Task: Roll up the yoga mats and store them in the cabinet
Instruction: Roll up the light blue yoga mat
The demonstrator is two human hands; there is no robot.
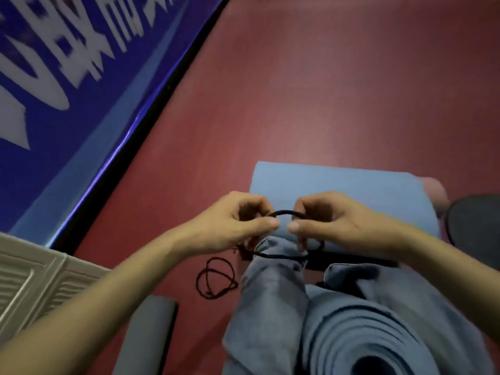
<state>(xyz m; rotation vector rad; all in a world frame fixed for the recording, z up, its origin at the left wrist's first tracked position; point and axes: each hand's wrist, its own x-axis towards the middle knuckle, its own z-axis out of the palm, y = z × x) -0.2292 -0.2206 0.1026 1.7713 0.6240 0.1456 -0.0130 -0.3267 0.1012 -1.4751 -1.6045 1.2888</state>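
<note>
Both hands pinch a black cord loop [284, 213]: the left hand [238, 223] and right hand [332, 220] meet over a rolled blue yoga mat [351, 190] on the red floor [297, 90] (another rolled blue mat [359, 345] stands upright by the knees), with a second cord [215, 278] lying loose nearby.

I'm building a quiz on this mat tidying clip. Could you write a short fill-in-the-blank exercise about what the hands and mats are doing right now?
1. The left hand and the right hand stretch a black ____ between them.
2. The rolled mat lying against the person's legs is ____ in colour.
3. A second black cord loop lies loose on the ____ floor.

Missing words: loop (band); blue; red
</note>
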